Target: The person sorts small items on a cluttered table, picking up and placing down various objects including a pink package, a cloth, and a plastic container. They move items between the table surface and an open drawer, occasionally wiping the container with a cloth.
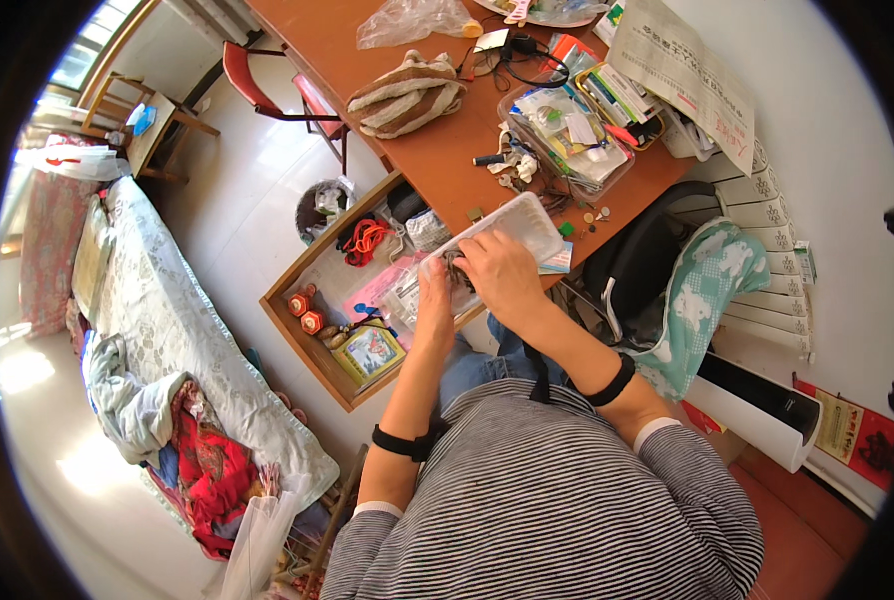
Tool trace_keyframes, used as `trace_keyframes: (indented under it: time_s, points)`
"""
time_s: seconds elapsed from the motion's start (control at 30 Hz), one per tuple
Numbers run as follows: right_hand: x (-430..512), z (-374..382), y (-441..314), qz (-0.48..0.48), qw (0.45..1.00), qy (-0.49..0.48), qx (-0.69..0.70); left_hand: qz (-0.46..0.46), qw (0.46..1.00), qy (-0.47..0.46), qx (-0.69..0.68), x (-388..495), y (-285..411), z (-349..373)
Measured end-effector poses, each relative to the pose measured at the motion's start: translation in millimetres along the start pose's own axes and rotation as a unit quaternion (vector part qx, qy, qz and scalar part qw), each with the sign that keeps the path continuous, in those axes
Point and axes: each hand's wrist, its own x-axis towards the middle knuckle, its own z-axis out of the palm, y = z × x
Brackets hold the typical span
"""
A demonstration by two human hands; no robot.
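A clear plastic box (528, 223) is tilted over the desk's edge and the open drawer. My left hand (436, 307) grips its left side, the thumb up along the rim. Inside the box, the fingers of my right hand (510, 281) reach down to a small dark bundle (456, 271), too small to name. Whether they pinch it is hard to see. Under and left of the box, the wooden drawer (308, 375) holds an orange-red cord (368, 240), two red-and-gold octagonal pieces (306, 311), a yellow-framed picture box (372, 350) and pink packaging (379, 289).
On the brown desk (447, 172) sit a brown-and-white striped cloth bundle (409, 94), a filled plastic bin (567, 135), a headset (540, 64) and a newspaper (687, 82). A black chair (619, 255) is at right. Leftward are a red chair (255, 86), a waste bin (319, 206) and a bed (184, 277).
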Motion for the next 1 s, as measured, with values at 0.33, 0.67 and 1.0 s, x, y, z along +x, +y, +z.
trace_keyframes:
  time_s: [0.33,0.67,1.0]
  points:
    - [-6.7,6.9,12.6,0.054,0.99,-0.116,0.06,0.009,1.0,-0.005,-0.017,-1.2,-4.8,0.2]
    - [-10.8,17.9,18.4,-0.125,0.988,-0.074,0.052,-0.009,1.0,0.012,-0.021,2.5,-7.8,-14.2]
    - [-0.2,-19.2,161.2,0.218,0.976,-0.001,0.019,0.027,0.996,0.064,-0.052,18.0,9.8,-49.0]
